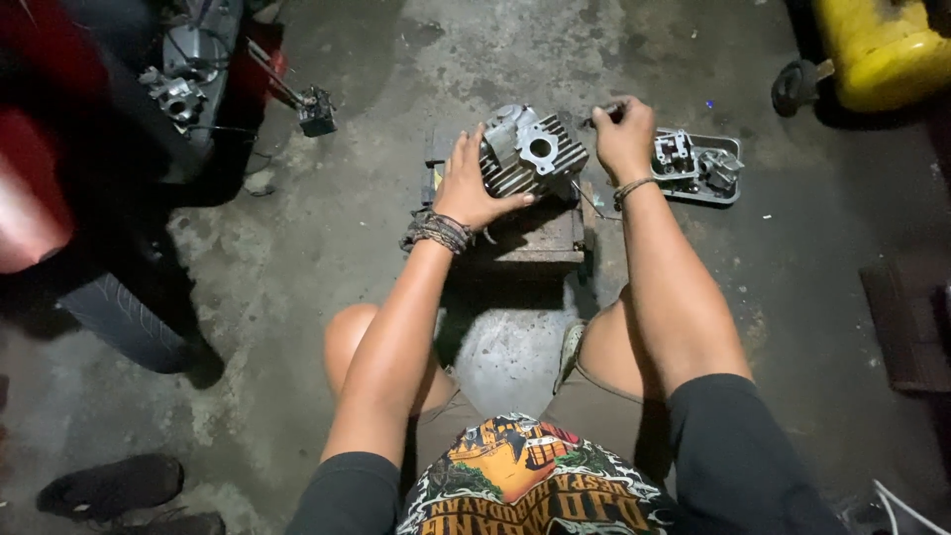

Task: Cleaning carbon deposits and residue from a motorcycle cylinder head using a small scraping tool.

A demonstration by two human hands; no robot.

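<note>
A grey finned engine cylinder head (pixel 535 151) rests on a small worn wooden block (pixel 530 238) on the concrete floor in front of my knees. My left hand (pixel 472 183), with braided bands at the wrist, grips the head's left side and holds it steady. Just right of the head, my right hand (pixel 624 139) is closed around a thin dark tool (pixel 599 117) whose tip points left over the head's top right corner.
A metal tray (pixel 733 188) with small engine parts lies right of my right hand. A motorcycle (pixel 149 109) with its tyre stands at the left. A yellow tank (pixel 882 50) sits at the top right. Dark shoes (pixel 109 485) lie at the bottom left.
</note>
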